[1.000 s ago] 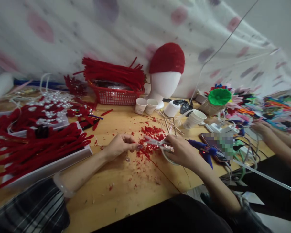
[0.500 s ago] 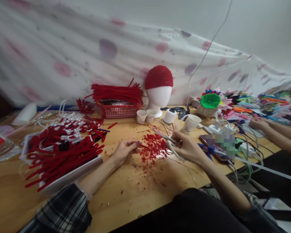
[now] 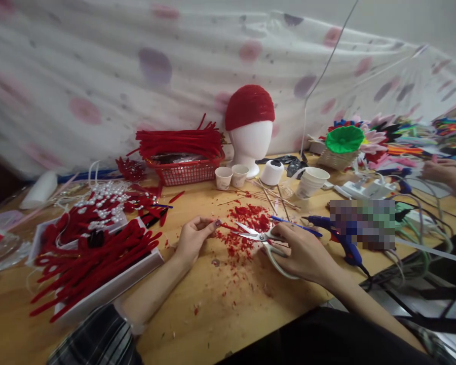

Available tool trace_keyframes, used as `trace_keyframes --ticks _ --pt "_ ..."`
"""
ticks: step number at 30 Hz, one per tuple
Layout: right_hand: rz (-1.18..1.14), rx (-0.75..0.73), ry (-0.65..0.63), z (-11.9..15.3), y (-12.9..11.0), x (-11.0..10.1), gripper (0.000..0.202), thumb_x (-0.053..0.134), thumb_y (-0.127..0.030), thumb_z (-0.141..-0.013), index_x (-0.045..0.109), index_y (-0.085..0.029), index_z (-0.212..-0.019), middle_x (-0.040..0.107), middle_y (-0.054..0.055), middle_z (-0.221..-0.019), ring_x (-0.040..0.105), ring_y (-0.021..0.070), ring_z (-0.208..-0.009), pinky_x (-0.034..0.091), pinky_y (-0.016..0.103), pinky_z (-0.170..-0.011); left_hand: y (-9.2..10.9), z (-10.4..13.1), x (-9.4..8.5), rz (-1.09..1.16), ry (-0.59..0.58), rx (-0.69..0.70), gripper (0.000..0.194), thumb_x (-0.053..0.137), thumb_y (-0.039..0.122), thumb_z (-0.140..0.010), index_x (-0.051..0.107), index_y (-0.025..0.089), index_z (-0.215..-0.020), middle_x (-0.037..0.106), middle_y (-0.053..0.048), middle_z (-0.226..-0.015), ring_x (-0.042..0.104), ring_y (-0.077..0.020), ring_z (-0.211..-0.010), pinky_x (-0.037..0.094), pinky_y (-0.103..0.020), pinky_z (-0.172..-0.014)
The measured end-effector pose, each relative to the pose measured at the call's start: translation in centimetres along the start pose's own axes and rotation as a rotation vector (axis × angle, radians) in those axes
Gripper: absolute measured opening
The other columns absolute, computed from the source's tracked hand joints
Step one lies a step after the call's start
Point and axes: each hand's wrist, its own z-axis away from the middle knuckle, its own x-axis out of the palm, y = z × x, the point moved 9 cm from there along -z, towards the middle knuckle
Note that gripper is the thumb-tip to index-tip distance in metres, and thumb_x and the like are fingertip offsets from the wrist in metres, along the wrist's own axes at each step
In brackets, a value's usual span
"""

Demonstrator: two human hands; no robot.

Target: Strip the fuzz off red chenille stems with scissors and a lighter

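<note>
Between thumb and fingers, my left hand [image 3: 196, 238] pinches a thin red fuzzy strip [image 3: 228, 227] that points to the right. My right hand [image 3: 302, 251] is closed round the handles of light-handled scissors [image 3: 261, 237]. Their blades are apart and point left, close to the free end of the strip; whether they touch it I cannot tell. Beneath and behind the blades, red fuzz clippings [image 3: 251, 215] lie scattered over the wooden table [image 3: 182, 319].
At left, an open white box [image 3: 110, 289] holds red fuzzy stems, with white beads [image 3: 108, 203] behind. Farther back are a red basket [image 3: 190, 174], a white head form [image 3: 251, 142] and paper cups [image 3: 223, 178]. A blue glue gun [image 3: 340, 241] lies right; another person's hand [image 3: 446, 175] is beyond.
The scissors have swung level and their blades now show apart beside the red strip. My left hand still pinches the strip. The whole view has shifted, showing more of the blue glue gun.
</note>
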Motion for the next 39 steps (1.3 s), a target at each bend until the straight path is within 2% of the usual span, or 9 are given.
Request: trace_keyframes --ticks 3,10,15,21,25,32,39 --pt "0.028 0.016 -0.003 0.2 0.2 0.5 0.018 0.055 -0.039 -0.083 0.055 -0.020 -0.085 0.062 0.006 -0.079 0.058 0.0198 -0.070 0.039 0.030 -0.060 0.0 0.0 0.1 -0.028 0.010 -0.010 0.039 0.090 0.036 -0.040 0.067 0.014 -0.062 0.065 0.003 -0.057 0.052 -0.0053 -0.048 0.042 -0.017 -0.051" --pt "0.060 -0.078 0.046 0.2 0.0 1.5 0.016 0.055 -0.035 -0.084 0.055 -0.019 -0.088 0.061 0.007 -0.083 0.058 0.0187 -0.069 0.041 0.030 -0.060 -0.4 0.1 0.4 -0.104 0.003 -0.065 0.035 0.090 0.034 -0.040 0.068 0.014 -0.059 0.063 0.003 -0.052 0.050 -0.0059 -0.047 0.039 -0.018 -0.049" --pt "0.041 -0.113 0.083 0.1 -0.2 1.5 0.012 0.056 -0.030 -0.083 0.054 -0.019 -0.087 0.061 0.007 -0.084 0.058 0.0189 -0.071 0.042 0.030 -0.060 -0.3 0.3 0.8 -0.172 -0.029 -0.077 0.032 0.089 0.034 -0.044 0.067 0.015 -0.057 0.059 0.004 -0.048 0.047 -0.0050 -0.046 0.038 -0.017 -0.048" --pt "0.037 -0.135 0.091 0.0 -0.3 1.5 0.009 0.055 -0.026 -0.082 0.052 -0.019 -0.087 0.061 0.007 -0.084 0.057 0.0176 -0.071 0.042 0.028 -0.059 -0.6 0.3 0.8 -0.227 -0.023 -0.131 0.029 0.089 0.029 -0.043 0.068 0.015 -0.058 0.065 0.002 -0.055 0.050 -0.0067 -0.050 0.039 -0.018 -0.049" --pt "0.026 -0.153 0.113 0.2 -0.4 1.3 0.008 0.055 -0.026 -0.084 0.052 -0.020 -0.088 0.062 0.007 -0.085 0.057 0.0164 -0.069 0.041 0.027 -0.057 -0.6 0.3 0.9 -0.249 -0.031 -0.152 0.028 0.088 0.030 -0.043 0.067 0.016 -0.055 0.061 0.003 -0.050 0.045 -0.0061 -0.045 0.037 -0.019 -0.046" --pt "0.009 -0.169 0.117 0.3 -0.5 1.3 0.010 0.057 -0.028 -0.083 0.051 -0.020 -0.087 0.063 0.006 -0.082 0.058 0.0166 -0.068 0.043 0.027 -0.058 -0.7 0.4 1.0 -0.255 -0.057 -0.156 0.024 0.085 0.031 -0.050 0.066 0.017 -0.056 0.061 0.002 -0.050 0.044 -0.0063 -0.046 0.035 -0.019 -0.046" --pt "0.019 -0.172 0.123 0.1 -0.7 1.1 0.008 0.056 -0.026 -0.081 0.052 -0.020 -0.085 0.064 0.008 -0.084 0.060 0.0178 -0.069 0.044 0.028 -0.058 -0.7 0.5 1.6 -0.283 -0.134 -0.152 0.024 0.083 0.033 -0.053 0.065 0.018 -0.056 0.060 0.003 -0.050 0.043 -0.0063 -0.044 0.034 -0.020 -0.044"
